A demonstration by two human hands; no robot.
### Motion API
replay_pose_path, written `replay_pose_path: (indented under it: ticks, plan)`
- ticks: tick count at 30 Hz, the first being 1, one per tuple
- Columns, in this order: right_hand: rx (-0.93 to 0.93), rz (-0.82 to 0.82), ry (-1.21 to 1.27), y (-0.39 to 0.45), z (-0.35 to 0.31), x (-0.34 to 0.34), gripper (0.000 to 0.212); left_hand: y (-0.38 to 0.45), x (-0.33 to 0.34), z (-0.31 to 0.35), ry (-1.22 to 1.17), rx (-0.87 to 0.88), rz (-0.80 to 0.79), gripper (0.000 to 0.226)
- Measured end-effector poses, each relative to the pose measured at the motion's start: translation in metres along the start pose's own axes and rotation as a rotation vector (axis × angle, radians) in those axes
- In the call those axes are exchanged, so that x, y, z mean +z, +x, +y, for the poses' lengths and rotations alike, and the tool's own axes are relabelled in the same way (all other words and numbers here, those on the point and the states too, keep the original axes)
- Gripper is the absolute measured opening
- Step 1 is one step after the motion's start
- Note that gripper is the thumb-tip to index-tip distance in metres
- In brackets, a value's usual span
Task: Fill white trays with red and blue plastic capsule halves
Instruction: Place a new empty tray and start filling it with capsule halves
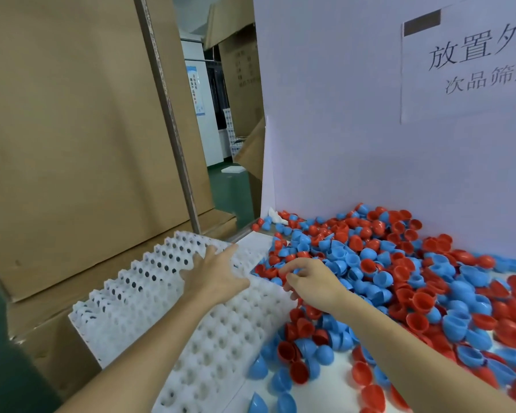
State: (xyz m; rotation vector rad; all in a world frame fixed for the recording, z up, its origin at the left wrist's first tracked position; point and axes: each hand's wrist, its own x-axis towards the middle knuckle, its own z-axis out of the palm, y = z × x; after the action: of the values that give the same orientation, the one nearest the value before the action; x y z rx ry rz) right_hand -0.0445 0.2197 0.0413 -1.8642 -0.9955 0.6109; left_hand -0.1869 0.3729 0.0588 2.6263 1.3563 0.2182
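The left hand [216,274] lay flat on the tray [167,296]. The right hand [313,283] pinched halves [399,278] from the pile.

On my feed, a white paper sheet [471,70] taped to the white board [340,99] reads "放置外" in large characters, cut off at the right edge, with "次品筛选" beneath, the last character possibly clipped. The blue poster [195,90] and the far carton's [240,70] print are too small to read.
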Motion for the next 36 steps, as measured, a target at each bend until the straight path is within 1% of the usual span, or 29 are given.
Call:
replay_pose_path:
  ticks: [2, 5, 7, 9, 12, 14, 16, 18, 20, 22, 24, 26, 27, 29, 31, 32, 34, 35, 36]
  plan:
    - [-0.003, 0.026, 0.008, -0.004, -0.002, -0.006, 0.022, -0.001, -0.012, 0.008, -0.002, 0.001, 0.053, 0.079]
    - [-0.024, 0.088, 0.045, -0.014, -0.007, -0.014, 0.021, -0.012, -0.022, 0.034, 0.084, 0.037, 0.067, 0.077]
    - [-0.006, 0.109, 0.119, -0.023, -0.009, -0.022, 0.028, -0.026, -0.025, 0.059, 0.145, 0.058, 0.091, 0.075]
    - [0.057, 0.081, 0.303, -0.035, -0.009, -0.031, 0.038, -0.044, -0.029, 0.087, 0.163, 0.088, 0.123, 0.073]
    - [0.108, 0.075, 0.625, -0.059, -0.001, -0.054, 0.047, -0.076, -0.032, 0.13, 0.155, 0.203, 0.178, 0.072]
    - [0.058, 0.034, 0.805, -0.081, 0.009, -0.073, 0.056, -0.097, -0.031, 0.159, 0.124, 0.299, 0.225, 0.073]
    - [-0.055, -0.026, 0.951, -0.106, 0.017, -0.093, 0.064, -0.116, -0.027, 0.192, 0.083, 0.399, 0.265, 0.074]
    - [-0.15, 0.0, 1.074, -0.129, 0.024, -0.117, 0.067, -0.137, -0.02, 0.229, 0.035, 0.49, 0.286, 0.073]
    - [-0.188, 0.132, 1.139, -0.151, 0.031, -0.144, 0.066, -0.16, -0.01, 0.269, -0.021, 0.586, 0.325, 0.075]
    - [-0.212, 0.345, 1.118, -0.171, 0.044, -0.173, 0.061, -0.182, 0.001, 0.309, -0.116, 0.693, 0.351, 0.077]
    - [-0.219, 0.577, 1.072, -0.191, 0.059, -0.205, 0.058, -0.199, 0.009, 0.345, -0.233, 0.828, 0.296, 0.087]
    - [-0.233, 0.809, 1.036, -0.213, 0.075, -0.238, 0.054, -0.213, 0.015, 0.373, -0.34, 0.99, 0.189, 0.095]
    - [-0.246, 0.919, 1.008, -0.225, 0.084, -0.252, 0.054, -0.218, 0.018, 0.384, -0.386, 1.065, 0.149, 0.095]
    - [-0.264, 1.09, 0.907, -0.248, 0.101, -0.279, 0.055, -0.225, 0.028, 0.4, -0.528, 1.16, 0.13, 0.081]
    - [-0.251, 1.15, 0.806, -0.267, 0.117, -0.298, 0.051, -0.225, 0.036, 0.405, -0.76, 1.154, 0.156, 0.059]
    - [-0.238, 1.159, 0.772, -0.275, 0.123, -0.307, 0.049, -0.221, 0.04, 0.407, -0.876, 1.105, 0.214, 0.049]
    - [-0.204, 1.202, 0.739, -0.288, 0.135, -0.322, 0.049, -0.205, 0.05, 0.406, -1.069, 0.947, 0.374, 0.037]
    - [-0.184, 1.214, 0.725, -0.294, 0.139, -0.327, 0.048, -0.194, 0.055, 0.403, -1.133, 0.853, 0.419, 0.033]
    - [-0.169, 1.209, 0.713, -0.299, 0.143, -0.333, 0.047, -0.184, 0.06, 0.4, -1.166, 0.766, 0.432, 0.031]
